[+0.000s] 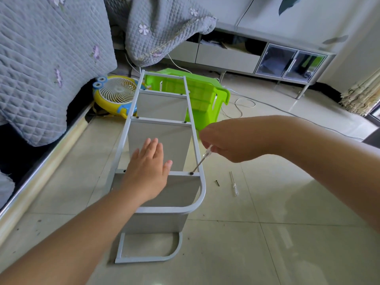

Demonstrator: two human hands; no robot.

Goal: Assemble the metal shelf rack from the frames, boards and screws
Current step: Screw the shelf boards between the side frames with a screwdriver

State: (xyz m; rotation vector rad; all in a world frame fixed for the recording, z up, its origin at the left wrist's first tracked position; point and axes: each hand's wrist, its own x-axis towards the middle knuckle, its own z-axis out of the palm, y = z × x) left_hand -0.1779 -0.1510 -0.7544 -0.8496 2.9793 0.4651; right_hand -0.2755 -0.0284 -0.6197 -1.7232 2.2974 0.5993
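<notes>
The shelf rack (pixel 160 153) lies on its side on the tiled floor (pixel 287 233), its upper side frame facing up and the grey boards standing on edge beneath it, and every place here is best read from that rack. The right hand (pixel 224 142), just beyond the rack's right rail, has its fingers curled round the clear handle of a screwdriver (pixel 202 158), whose shaft slants down and left so that the tip sits in the dark screw head (pixel 191 173) at the right end of the nearest crossbar. The left hand (pixel 148 171) is flat, fingers straight and a little spread, pressing on that same crossbar towards its left end. The step in hand looks like driving this screw home. To do it well, I would judge that the shaft should stand more nearly upright over the screw, since a slanted tip may slip out and mar the head; the flat hand should press firmly so that the frame does not rock or shift off the board edge. Other dark screw heads show at the farther crossbars. A loose screw (pixel 217 183) and a second screwdriver (pixel 234 184) lie on the floor just right of the rack's rounded corner, near enough to reach.
</notes>
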